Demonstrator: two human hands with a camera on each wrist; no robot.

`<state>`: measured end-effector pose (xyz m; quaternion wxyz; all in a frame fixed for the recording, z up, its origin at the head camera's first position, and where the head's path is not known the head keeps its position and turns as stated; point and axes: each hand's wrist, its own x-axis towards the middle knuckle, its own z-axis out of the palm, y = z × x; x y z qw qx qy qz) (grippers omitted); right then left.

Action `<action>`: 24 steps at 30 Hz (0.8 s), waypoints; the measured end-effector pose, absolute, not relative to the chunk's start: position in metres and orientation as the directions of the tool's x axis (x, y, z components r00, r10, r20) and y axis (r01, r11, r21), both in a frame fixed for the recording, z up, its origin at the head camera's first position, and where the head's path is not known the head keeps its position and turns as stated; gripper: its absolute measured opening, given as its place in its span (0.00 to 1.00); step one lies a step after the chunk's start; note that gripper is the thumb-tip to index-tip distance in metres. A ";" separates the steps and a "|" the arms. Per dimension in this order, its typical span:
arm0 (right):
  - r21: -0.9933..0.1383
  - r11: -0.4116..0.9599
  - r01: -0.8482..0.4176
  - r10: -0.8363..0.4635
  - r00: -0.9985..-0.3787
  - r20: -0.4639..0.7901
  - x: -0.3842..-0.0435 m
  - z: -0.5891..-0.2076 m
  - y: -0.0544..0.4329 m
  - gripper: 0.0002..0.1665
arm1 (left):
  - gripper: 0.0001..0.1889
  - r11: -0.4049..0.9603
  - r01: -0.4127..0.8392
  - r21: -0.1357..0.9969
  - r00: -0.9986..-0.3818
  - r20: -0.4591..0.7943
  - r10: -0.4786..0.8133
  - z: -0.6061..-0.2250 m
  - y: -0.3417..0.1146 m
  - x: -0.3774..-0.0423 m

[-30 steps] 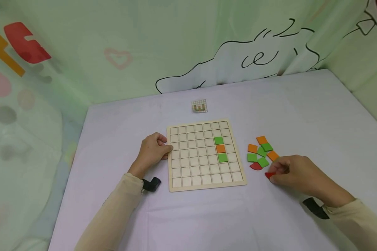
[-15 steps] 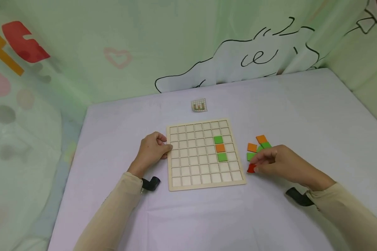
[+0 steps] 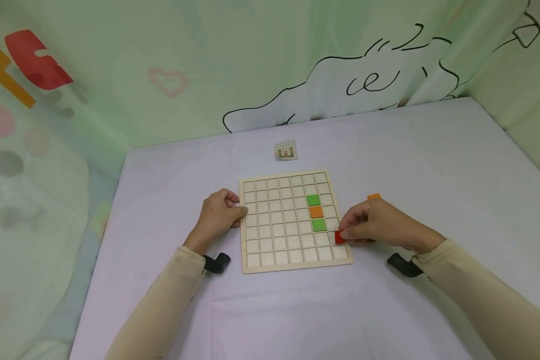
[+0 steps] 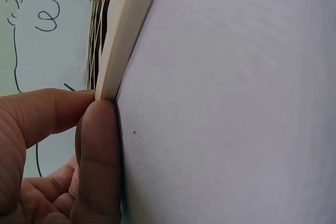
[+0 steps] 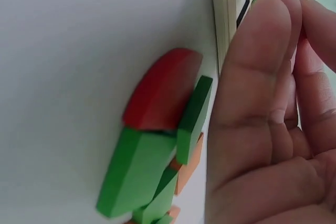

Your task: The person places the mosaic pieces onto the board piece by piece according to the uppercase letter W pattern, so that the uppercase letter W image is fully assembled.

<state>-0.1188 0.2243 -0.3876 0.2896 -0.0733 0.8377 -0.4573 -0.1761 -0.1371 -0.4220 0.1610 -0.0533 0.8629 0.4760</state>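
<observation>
A wooden grid board (image 3: 279, 220) lies on the table, with two green square tiles (image 3: 313, 200) and an orange square tile (image 3: 316, 212) in one line toward its right side. My left hand (image 3: 220, 212) pinches the board's left edge; in the left wrist view thumb and finger meet at the pale rim (image 4: 128, 35). Between the thumb and fingers of my right hand (image 3: 382, 225) is a red tile (image 3: 339, 237), over the board's right part near the lower corner. Close under that hand, the right wrist view shows a red quarter-round piece (image 5: 164, 90) beside green tiles (image 5: 136, 169).
Beyond the board lies a small card (image 3: 286, 150) printed with a grid pattern. An orange tile (image 3: 374, 196) peeks out behind the right hand, which hides most of the loose pile in the head view. A patterned curtain (image 3: 184, 65) hangs behind the table.
My right hand has carried the red tile leftward from right of the loose pile, past it, to the board's right side. The left hand has stayed at the board's edge.
</observation>
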 end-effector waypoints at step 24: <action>-0.857 0.430 0.285 -0.433 -0.768 -0.472 -0.128 -0.399 0.210 0.10 | 0.15 0.537 -0.253 0.805 -0.940 -0.336 0.061 -0.424 -0.138 -0.177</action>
